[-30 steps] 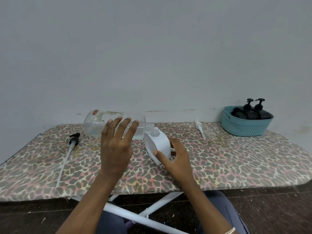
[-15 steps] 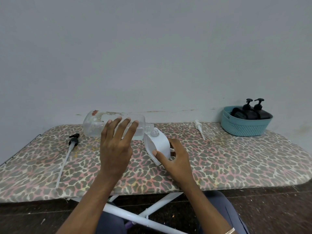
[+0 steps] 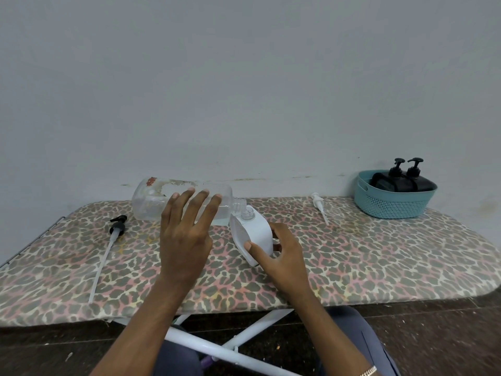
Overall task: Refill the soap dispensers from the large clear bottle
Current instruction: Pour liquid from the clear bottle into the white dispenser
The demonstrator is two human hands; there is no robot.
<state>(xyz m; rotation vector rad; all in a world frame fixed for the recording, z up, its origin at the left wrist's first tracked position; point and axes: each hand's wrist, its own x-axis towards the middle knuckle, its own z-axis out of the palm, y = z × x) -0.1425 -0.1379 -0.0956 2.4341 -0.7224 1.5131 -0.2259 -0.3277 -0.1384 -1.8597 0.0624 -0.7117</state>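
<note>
The large clear bottle (image 3: 151,202) is held on its side above the leopard-print board (image 3: 379,261), with a little clear liquid pooled along its lower side. My left hand (image 3: 184,234) grips its near side, fingers spread over the body. The bottle's neck meets the open mouth of a white soap dispenser (image 3: 254,232), which is tilted toward it. My right hand (image 3: 282,256) holds that dispenser, thumb on the front face and fingers behind.
A black pump head with a long white tube (image 3: 118,226) lies at the left of the board. A white pump (image 3: 320,207) lies at the back right. A teal basket (image 3: 390,204) at the far right holds two black dispensers (image 3: 404,180).
</note>
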